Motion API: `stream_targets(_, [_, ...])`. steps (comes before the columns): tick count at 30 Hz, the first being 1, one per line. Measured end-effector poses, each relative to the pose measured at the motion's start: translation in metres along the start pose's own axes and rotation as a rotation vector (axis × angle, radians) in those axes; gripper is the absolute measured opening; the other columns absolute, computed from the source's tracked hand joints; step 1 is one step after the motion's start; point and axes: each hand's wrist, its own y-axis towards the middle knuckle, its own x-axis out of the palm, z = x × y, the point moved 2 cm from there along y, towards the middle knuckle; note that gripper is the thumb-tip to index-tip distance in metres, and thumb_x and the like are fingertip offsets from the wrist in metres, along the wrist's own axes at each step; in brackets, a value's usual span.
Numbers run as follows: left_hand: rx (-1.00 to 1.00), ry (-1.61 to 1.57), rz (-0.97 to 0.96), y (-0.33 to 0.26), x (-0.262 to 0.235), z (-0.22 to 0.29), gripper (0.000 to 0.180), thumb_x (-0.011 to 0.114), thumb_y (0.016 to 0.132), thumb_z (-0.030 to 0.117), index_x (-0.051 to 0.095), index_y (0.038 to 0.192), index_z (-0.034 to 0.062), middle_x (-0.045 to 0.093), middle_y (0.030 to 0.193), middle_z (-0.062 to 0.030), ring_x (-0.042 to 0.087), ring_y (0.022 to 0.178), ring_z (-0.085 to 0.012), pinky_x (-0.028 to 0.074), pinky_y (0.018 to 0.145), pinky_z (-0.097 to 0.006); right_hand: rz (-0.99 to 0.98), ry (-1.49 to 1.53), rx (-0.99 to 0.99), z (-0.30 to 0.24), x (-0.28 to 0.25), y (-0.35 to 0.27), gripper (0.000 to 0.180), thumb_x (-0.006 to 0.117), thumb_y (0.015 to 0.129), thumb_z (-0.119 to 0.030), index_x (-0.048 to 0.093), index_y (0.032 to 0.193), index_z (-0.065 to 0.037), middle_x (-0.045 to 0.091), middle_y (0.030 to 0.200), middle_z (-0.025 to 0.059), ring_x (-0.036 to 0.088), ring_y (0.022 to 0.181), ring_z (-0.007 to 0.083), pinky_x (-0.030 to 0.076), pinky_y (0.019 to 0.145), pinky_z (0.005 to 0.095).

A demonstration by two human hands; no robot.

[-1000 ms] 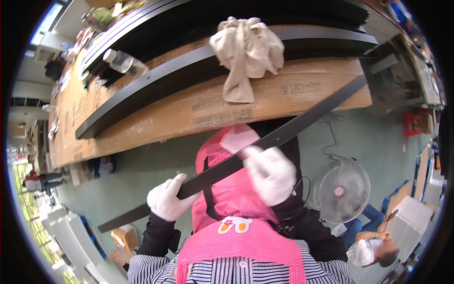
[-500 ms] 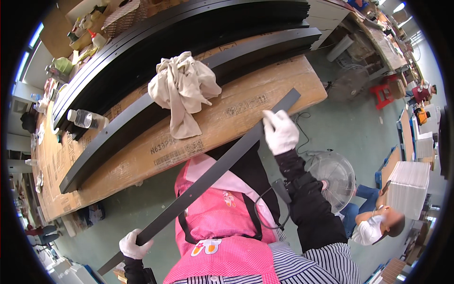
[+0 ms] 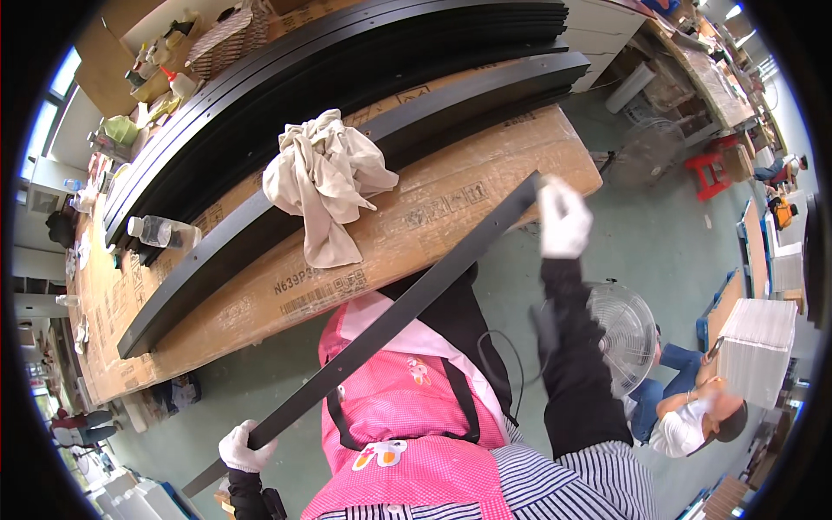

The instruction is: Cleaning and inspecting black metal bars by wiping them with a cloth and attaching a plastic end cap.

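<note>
Rag on cardboard-covered bench, bottle left of it, curved strips stacked behind, fan on floor at right.

- long brown cardboard carton: lies flat across the workbench under the curved black strips and a crumpled rag; black printing, a barcode and a square code patch on its near side.
- clear plastic bottle: lies on its side at the carton's left part, white cap, clear label.
- white stacked box: right edge, beside a seated person.
</note>
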Motion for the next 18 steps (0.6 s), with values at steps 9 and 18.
stream_targets(9, [-0.018, 0.116, -0.073, -0.009, 0.005, -0.016, 0.046, 0.093, 0.062, 0.033, 0.071, 0.095, 0.0079, 0.072, 0.082, -0.0123, 0.071, 0.072, -0.0339, 0.058, 0.066, -0.041, -0.379, -0.481, -0.595, -0.045, 0.017, -0.06, 0.005, 0.064, 0.096, -0.023, 0.068, 0.095, -0.02, 0.058, 0.077, 0.008, 0.064, 0.069, 0.0283, 0.052, 0.059, 0.0419])
stream_targets(18, [-0.083, 0.099, -0.119, -0.012, 0.013, -0.018, 0.042, 0.088, 0.067, 0.03, 0.073, 0.099, 0.0073, 0.072, 0.084, -0.0143, 0.071, 0.078, -0.0366, 0.058, 0.071, -0.043, -0.124, -0.206, 0.045, 0.074, -0.026, 0.078, 0.031, 0.077, 0.095, -0.027, 0.079, 0.114, -0.002, 0.079, 0.105, 0.0141, 0.074, 0.099, 0.0256, 0.055, 0.093, 0.0346])
